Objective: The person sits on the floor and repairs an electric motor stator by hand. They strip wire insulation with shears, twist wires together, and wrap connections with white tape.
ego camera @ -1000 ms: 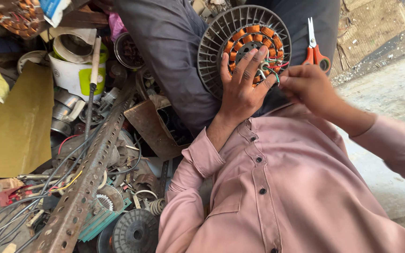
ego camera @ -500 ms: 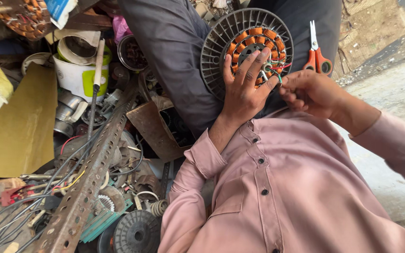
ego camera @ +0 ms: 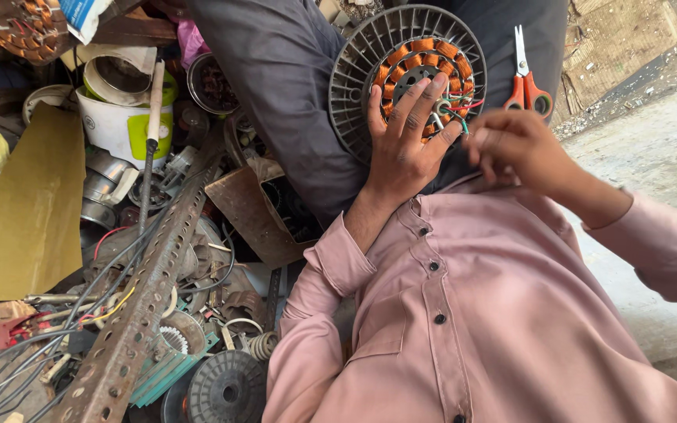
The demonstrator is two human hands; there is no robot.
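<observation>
We're pressing our left hand (ego camera: 405, 145) flat and open on the stator (ego camera: 409, 74), hiding half its coils; our right hand (ego camera: 515, 149) is pinching wires (ego camera: 457, 110), blurred.

A cluttered repair workshop for electric motors. Left of the round grey finned motor stator with copper-orange windings (ego camera: 409, 74) lies a heap of scrap: a rusty perforated steel angle bar (ego camera: 146, 301), loose grey wires (ego camera: 17, 364), a black ribbed wheel (ego camera: 226, 388), metal cups. Red-handled scissors (ego camera: 525, 74) rest just right of the stator.
</observation>
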